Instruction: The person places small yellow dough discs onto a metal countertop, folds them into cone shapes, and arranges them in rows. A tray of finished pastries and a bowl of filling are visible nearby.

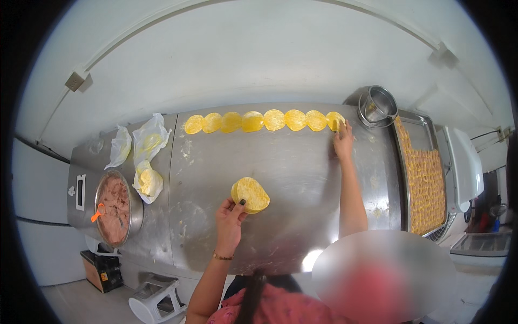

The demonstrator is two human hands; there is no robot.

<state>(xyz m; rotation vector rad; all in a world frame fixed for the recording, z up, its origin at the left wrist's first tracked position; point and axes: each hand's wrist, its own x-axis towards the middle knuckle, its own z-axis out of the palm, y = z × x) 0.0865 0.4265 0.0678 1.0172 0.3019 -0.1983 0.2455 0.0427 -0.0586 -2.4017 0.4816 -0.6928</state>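
Observation:
My left hand (231, 218) grips a thick stack of round yellow dough wrappers (251, 194), dusted with flour, above the front middle of the steel table. The thumb presses on the near edge of the stack. At the back, a row of several single yellow wrappers (274, 120) lies flat, edges touching or nearly so. My right hand (343, 139) reaches to the right end of that row, its fingers closed at the near edge of the last wrapper (333, 117). The fingertips are partly hidden.
Left on the steel table (216, 162) stands a bowl of pinkish ground filling (114, 208) with an orange-handled tool (97, 213). Plastic bags (148, 143) and more wrappers (149, 180) lie beside it. At right are a metal pot (377, 105) and a tray of small filled pieces (426, 183).

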